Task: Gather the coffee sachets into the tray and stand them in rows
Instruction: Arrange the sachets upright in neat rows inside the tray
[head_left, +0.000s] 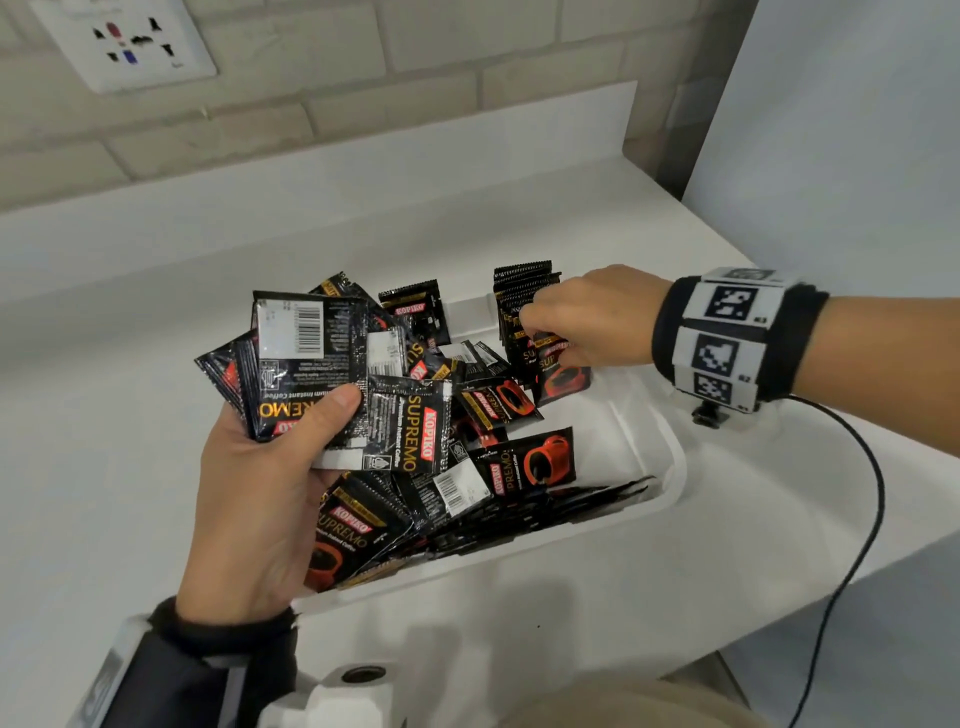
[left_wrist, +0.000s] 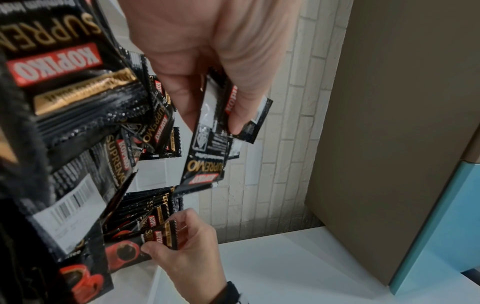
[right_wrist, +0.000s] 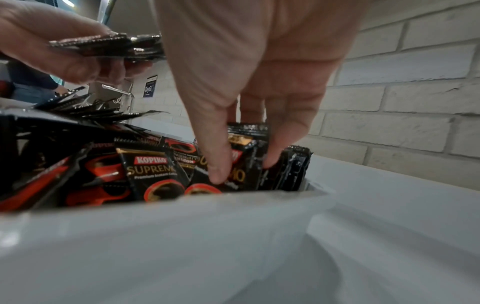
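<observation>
Your left hand (head_left: 260, 499) held a fanned bunch of sachets (head_left: 322, 364) above the near end of the tray (head_left: 644, 441), thumb pressed flat across the top packet and the other fingers curled beneath; from the head view those lower fingers were hidden behind the packets. Your right hand (head_left: 587, 317) reached into the far right corner of the tray, where your thumb and fingers (right_wrist: 221, 164) were closed in a pinch on one upright sachet (right_wrist: 244, 164) at the front of a short standing row (head_left: 522, 296). The rest of the coffee sachets (head_left: 498, 467) lay in a loose heap in the tray, some face up, some showing barcodes, some on edge along the near wall. The tray sat on the white desk (head_left: 130, 338) near a brick wall. How many packets stood in the row could not be counted, since your right hand covered its front and the right wrist view was blurred at the edges. The left wrist view was mostly filled by packets close to the lens.
</observation>
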